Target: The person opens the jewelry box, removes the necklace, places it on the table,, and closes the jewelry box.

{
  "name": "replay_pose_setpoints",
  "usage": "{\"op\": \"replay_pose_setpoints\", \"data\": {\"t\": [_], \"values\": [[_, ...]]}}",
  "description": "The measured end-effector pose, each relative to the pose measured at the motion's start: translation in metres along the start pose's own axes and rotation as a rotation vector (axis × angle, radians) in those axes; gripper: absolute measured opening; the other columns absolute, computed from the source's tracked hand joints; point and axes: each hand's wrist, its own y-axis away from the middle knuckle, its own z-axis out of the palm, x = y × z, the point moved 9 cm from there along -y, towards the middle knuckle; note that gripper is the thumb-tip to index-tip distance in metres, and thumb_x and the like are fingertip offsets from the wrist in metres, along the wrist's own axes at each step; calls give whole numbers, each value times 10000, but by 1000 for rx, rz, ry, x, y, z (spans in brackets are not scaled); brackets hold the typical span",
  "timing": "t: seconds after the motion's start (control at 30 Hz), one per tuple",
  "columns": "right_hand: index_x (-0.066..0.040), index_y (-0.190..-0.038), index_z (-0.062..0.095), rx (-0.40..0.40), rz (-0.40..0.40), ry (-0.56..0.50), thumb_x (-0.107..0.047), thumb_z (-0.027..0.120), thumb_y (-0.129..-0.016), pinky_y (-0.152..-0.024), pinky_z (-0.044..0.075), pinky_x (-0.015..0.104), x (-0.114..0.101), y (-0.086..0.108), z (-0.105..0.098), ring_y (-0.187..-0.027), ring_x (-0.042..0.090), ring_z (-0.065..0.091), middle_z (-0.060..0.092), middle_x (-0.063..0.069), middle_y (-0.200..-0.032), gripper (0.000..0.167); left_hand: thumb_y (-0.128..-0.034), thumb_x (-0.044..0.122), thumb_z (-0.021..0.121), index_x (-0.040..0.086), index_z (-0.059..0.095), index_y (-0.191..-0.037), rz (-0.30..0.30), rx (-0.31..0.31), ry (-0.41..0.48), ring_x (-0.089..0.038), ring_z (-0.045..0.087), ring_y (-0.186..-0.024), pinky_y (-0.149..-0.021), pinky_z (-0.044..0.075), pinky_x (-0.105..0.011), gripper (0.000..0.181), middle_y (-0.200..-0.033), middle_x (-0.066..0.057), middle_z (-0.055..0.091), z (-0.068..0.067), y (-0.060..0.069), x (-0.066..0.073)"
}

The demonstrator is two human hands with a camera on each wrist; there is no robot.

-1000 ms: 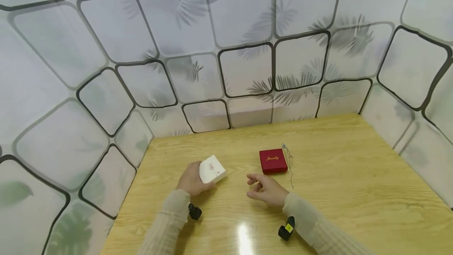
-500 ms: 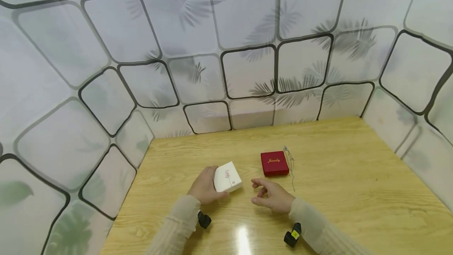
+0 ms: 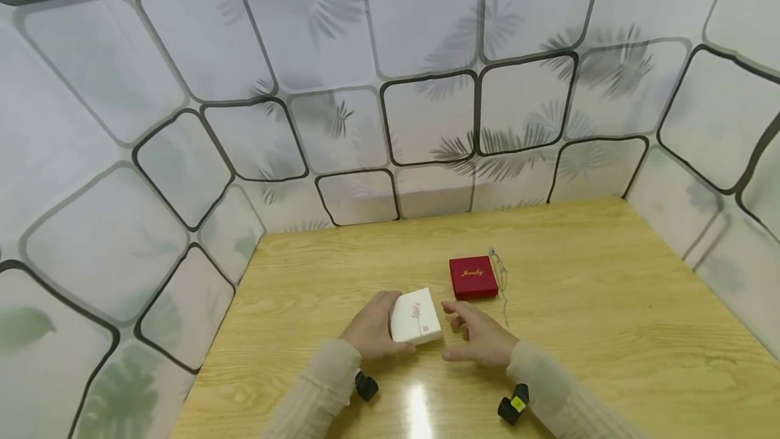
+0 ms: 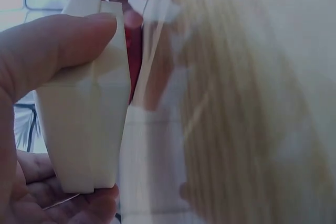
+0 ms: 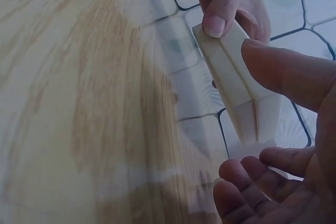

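A small white box point(image 3: 416, 318) with a pink flower printed on its lid is gripped by my left hand point(image 3: 373, 332), thumb on the near side and fingers on the far side. In the left wrist view a seam runs around the white box point(image 4: 86, 124), where lid meets base. Just to the right, my right hand point(image 3: 481, 337) is held with its thumb and fingers apart, nothing between them. The right wrist view has that thumb close to the white box point(image 5: 239, 82); whether they touch I cannot tell.
A red box point(image 3: 473, 278) lettered "Jewelry" lies on the wooden table point(image 3: 585, 330) beyond my right hand. Beside its right edge is a thin silver chain point(image 3: 501, 276). A patterned curtain-like wall point(image 3: 426, 120) closes off the back and sides.
My left hand has carried the white box rightward, close to my right hand. The right hand has shifted slightly right. The red box and chain stay in place.
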Motion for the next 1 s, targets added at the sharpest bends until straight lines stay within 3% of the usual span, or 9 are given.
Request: {"op": "replay_pose_setpoints", "data": {"t": [0.3, 0.47, 0.73, 1.0], "values": [[-45, -1532, 149, -13, 6, -20, -315, 845, -740, -1002, 413, 481, 4, 9, -1, -1243, 307, 427, 288, 136, -1514, 1088, -642, 510, 859, 53, 368, -1448, 65, -40, 0, -129, 506, -1109, -963, 448, -347, 1049, -1346, -38, 478, 16, -4, 24], [-52, -1544, 81, -12, 7, -35, -343, 855, -716, -1031, 387, 496, 8, 11, -4, -1261, 292, 419, 306, 123, -1508, 1170, -646, 580, 825, 67, 347, -1464, 83, -67, 3, -112, 499, -1124, -972, 443, -330, 1077, -1354, -18, 468, 25, -4, 33], [-60, -1543, 113, -13, -21, 38, -345, 862, -701, -965, 427, 459, 8, 13, -8, -1130, 218, 477, 467, 82, -1328, 1162, -652, 552, 836, 75, 348, -1466, 78, -63, 26, -109, 495, -1143, -989, 433, -330, 1063, -1343, 6, 478, 29, -2, 38], [-33, -1533, 129, -19, -9, 17, -302, 851, -727, -935, 436, 475, 12, 14, -7, -1064, 191, 530, 553, 51, -1156, 1114, -647, 530, 849, 90, 369, -1453, 75, -58, 38, -86, 499, -1093, -957, 447, -318, 1036, -1303, 28, 492, 32, -3, 38]]}}
